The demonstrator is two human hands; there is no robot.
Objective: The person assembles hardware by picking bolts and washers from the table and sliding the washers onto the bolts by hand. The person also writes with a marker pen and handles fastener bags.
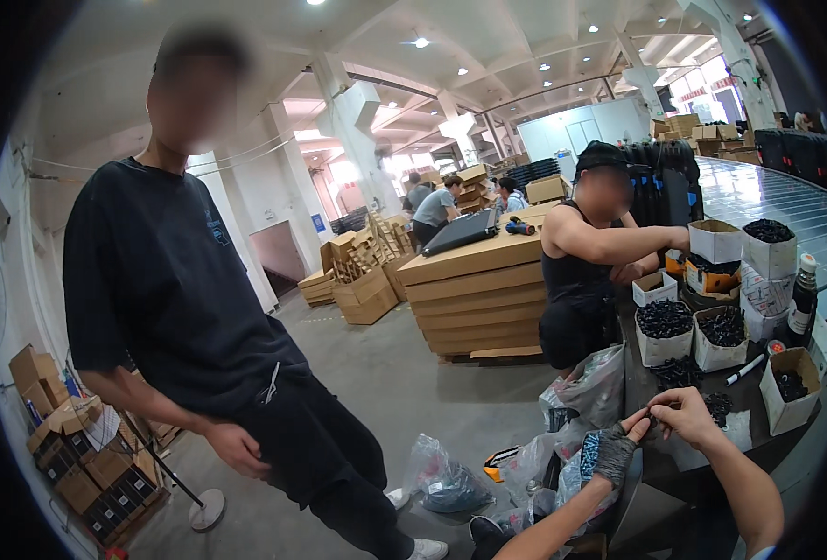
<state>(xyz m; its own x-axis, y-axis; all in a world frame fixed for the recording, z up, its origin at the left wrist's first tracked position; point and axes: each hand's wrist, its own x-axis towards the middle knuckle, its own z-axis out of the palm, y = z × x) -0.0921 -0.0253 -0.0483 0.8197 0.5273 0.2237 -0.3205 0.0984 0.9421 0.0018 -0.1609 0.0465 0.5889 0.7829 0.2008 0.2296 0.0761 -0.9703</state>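
Note:
My left hand point(611, 450), in a grey fingerless glove, and my bare right hand point(686, 417) meet over the near edge of the dark work table point(749, 383). The fingers of both pinch together around a small dark part, too small to name. Beside my right hand lies a little pile of black parts point(718, 407) on a clear plastic sheet point(736, 431). Just beyond are a loose heap of black pieces point(677, 373) and white boxes of small black parts point(665, 334). A white marker pen point(745, 370) rests to the right of that heap.
Plastic bags point(446, 478) lie on the floor to the left of the table. One person point(199, 308) stands at the left; a co-worker point(581, 252) reaches into the boxes across the table. A dark bottle point(802, 299) stands at the right, and stacked cardboard point(474, 299) behind.

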